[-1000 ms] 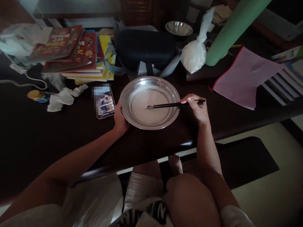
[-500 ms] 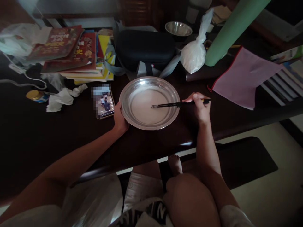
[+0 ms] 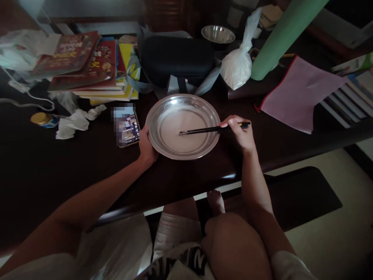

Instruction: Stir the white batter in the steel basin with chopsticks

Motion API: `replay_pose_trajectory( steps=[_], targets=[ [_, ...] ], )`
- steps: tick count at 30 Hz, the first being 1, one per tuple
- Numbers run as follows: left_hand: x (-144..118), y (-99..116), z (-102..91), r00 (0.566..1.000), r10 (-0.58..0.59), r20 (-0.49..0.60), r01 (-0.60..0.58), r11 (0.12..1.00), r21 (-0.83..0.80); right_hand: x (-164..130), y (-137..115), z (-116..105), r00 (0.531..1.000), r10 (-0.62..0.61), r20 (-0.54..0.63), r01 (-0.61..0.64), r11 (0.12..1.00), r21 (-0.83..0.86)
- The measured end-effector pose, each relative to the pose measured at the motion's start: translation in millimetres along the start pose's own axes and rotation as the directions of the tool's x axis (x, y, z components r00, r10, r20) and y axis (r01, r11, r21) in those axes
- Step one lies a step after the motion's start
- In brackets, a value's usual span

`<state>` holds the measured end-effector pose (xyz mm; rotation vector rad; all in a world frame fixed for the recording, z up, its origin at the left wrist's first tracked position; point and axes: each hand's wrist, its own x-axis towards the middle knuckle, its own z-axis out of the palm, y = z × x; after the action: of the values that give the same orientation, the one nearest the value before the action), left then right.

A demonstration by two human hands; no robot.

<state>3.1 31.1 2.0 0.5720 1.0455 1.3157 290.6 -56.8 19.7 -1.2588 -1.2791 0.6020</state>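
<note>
A shiny metal basin (image 3: 154, 142) stands near the table's front edge, with a pale, milky liquid (image 3: 171, 142) inside. My left hand (image 3: 148, 147) grips its left rim, the thumb on top and the other fingers mostly hidden beneath. Closed around a pair of black chopsticks (image 3: 201, 130), my right hand (image 3: 240, 131) is at the right rim. The chopstick tips reach into the liquid near the middle of the basin. Just left of my left hand lies a phone (image 3: 129, 128) with a lit screen.
Behind the basin sits a black case (image 3: 177, 58) with grey straps. Stacked books (image 3: 72, 62), crumpled tissue (image 3: 74, 123) and a gold-lidded jar (image 3: 42, 119) are at left. To the right are a tied bag of white powder (image 3: 237, 68), a green cylinder (image 3: 282, 44) and a pink cloth (image 3: 303, 93).
My right hand has shifted left, and the chopstick tips have moved left through the liquid. The left hand keeps its grip on the basin. The phone's picture differs.
</note>
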Motion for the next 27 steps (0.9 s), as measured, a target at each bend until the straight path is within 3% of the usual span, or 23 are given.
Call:
replay_pose_trajectory(
  steps=[5,10,16,21,25,27],
  targets=[
    [0.0,-1.7,-0.7,1.000,0.011,0.018,-0.011,1.000,0.014,0.0,-1.1,-1.4,0.991,-0.020,-0.130,0.020,1.000,-0.004],
    [-4.3,1.5,4.4,1.000,0.019,0.012,-0.019,1.000,-0.024,-0.2,-1.0,-0.4,1.000,-0.013,-0.014,0.013,1.000,0.015],
    [-3.0,2.5,2.9,1.000,-0.011,-0.006,0.010,0.999,-0.038,-0.2,-1.5,-1.0,0.990,-0.002,-0.138,0.003,1.000,0.011],
    [-2.4,2.3,3.1,0.999,-0.030,-0.030,0.030,0.999,-0.026,0.1,-3.5,-0.1,1.000,-0.007,0.007,0.007,1.000,-0.025],
    [-5.1,4.2,6.1,0.999,-0.030,-0.043,0.028,0.999,-0.044,-0.4,-3.5,-0.2,0.996,0.003,-0.094,-0.002,1.000,0.009],
    [-6.0,5.0,6.6,0.999,-0.021,-0.030,0.020,0.999,-0.044,-0.8,-3.0,-0.1,0.996,0.017,-0.082,-0.015,0.999,0.028]
  ],
)
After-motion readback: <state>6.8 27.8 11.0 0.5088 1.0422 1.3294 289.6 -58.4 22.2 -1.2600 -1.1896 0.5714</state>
